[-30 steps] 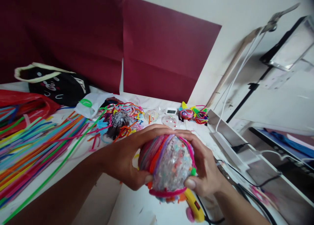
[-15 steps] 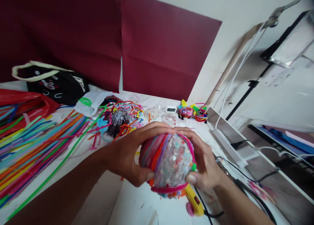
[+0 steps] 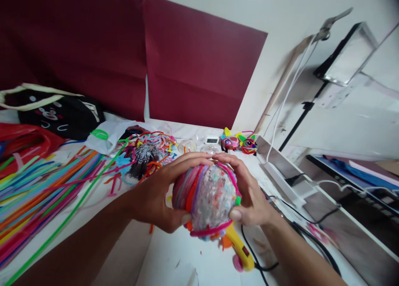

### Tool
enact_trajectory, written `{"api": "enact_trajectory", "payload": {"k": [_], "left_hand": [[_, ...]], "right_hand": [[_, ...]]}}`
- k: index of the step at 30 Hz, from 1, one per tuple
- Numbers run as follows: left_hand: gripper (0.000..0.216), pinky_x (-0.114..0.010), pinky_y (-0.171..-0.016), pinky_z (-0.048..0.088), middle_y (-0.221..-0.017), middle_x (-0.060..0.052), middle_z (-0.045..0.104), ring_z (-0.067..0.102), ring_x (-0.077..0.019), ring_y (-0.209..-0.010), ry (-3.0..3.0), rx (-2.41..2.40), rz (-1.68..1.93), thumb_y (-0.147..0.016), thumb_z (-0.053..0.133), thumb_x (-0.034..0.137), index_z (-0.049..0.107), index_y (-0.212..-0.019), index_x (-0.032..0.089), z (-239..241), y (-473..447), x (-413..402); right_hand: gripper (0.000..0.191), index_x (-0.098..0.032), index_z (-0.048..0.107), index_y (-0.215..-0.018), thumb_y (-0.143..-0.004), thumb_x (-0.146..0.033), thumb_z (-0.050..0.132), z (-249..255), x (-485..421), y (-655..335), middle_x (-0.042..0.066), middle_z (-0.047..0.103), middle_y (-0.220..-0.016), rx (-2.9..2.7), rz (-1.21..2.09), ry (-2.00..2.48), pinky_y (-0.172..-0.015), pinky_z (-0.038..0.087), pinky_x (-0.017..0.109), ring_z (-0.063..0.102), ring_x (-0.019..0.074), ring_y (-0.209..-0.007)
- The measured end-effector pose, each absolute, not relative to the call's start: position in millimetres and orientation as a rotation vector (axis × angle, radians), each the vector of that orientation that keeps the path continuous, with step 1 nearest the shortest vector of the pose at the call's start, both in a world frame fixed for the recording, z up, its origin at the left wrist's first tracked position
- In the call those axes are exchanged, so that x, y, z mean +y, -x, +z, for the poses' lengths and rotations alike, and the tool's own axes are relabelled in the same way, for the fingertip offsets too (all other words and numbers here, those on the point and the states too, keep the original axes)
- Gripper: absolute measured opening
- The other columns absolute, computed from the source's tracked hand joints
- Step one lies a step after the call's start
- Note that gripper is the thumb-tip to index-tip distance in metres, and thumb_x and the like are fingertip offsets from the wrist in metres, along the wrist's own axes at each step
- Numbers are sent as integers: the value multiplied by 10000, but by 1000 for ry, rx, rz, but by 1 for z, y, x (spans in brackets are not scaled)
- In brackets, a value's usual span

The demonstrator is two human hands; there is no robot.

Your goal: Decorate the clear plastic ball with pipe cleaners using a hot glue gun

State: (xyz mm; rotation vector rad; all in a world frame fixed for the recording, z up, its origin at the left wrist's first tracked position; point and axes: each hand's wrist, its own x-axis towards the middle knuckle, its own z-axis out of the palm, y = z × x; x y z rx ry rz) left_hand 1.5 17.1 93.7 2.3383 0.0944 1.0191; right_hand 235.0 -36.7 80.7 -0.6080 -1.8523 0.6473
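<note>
Between both hands I hold a ball (image 3: 213,196) partly wrapped in coloured pipe cleaners; its bare clear part shows specks inside. My left hand (image 3: 165,194) is closed round its left side, where pink, orange and purple strands lie side by side, thumb at the lower edge. My right hand (image 3: 249,190) grips the right side, its thumb beside a small green tip. The fingertips of both hands come close together over the top. Below the ball, partly hidden by it, a yellow glue gun (image 3: 241,248) lies on the white table (image 3: 174,261).
Many loose pipe cleaners (image 3: 40,203) spread over the left, near a red bag (image 3: 37,142) and a black tote (image 3: 59,113). Tangled scraps (image 3: 156,142), a small digital clock (image 3: 212,140) and two colourful crafted figures (image 3: 240,142) stand at the back. A power strip (image 3: 282,182) and cables line the right.
The whole scene has shifted left in view as the camera turned slightly right. Both hands keep their hold on the ball, which looks almost unchanged in pose.
</note>
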Motion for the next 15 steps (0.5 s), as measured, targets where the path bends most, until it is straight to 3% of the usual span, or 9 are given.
{"api": "enact_trajectory", "payload": {"k": [10,15], "left_hand": [[810,-444,-1063,468,-1462,-135,489,508,-385,-1300,-2069,169,1005,-680,785,264,463,-1423,239,87,0,24],[748,-360,-948,542,-1403,-95,555,586,-350,-1215,-1900,168,1010,-681,794,311,533,-1379,255,88,-2,28]], "right_hand": [[741,-263,498,-1345,-699,-444,814,91,-28,-237,92,498,-1389,-1767,966,608,-1108,380,462,470,303,-1324],[744,-298,515,-1355,-706,-491,824,99,-24,-243,62,496,-1446,-1759,986,604,-1132,362,449,434,279,-1380]]}}
